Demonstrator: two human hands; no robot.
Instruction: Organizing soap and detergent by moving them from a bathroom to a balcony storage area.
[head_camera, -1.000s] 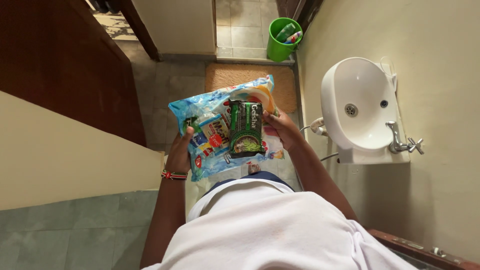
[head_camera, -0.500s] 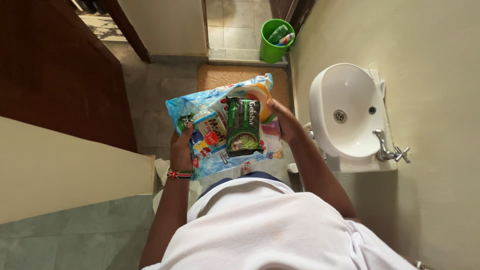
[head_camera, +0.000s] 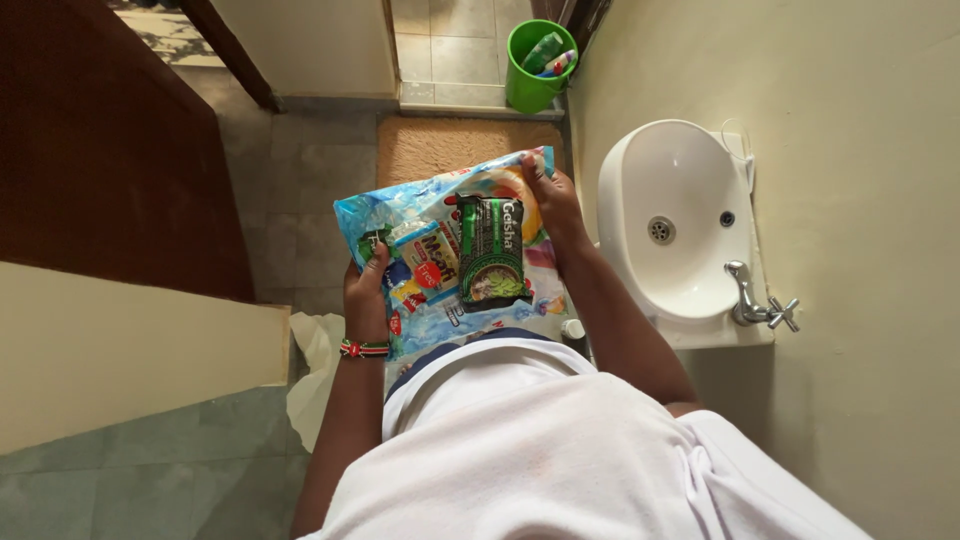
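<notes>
I hold a large light-blue plastic packet (head_camera: 440, 205) flat in front of my chest. A dark green wrapped bar (head_camera: 490, 252) and a small white, blue and red packet (head_camera: 427, 266) lie on top of it. My left hand (head_camera: 366, 290), with a beaded wristband, grips the packet's left edge, thumb on top. My right hand (head_camera: 553, 203) grips its upper right corner, next to the green bar.
A white wall sink (head_camera: 668, 235) with a metal tap (head_camera: 752, 305) is close on the right. A tan mat (head_camera: 455, 147) lies on the tiled floor ahead, a green bucket (head_camera: 532, 68) with bottles beyond it. A dark wooden door (head_camera: 110, 150) stands left. White plastic (head_camera: 312, 375) lies below.
My right hand has slid up the packet's right edge to the top corner. The view has drifted, so the sink sits closer to my arm.
</notes>
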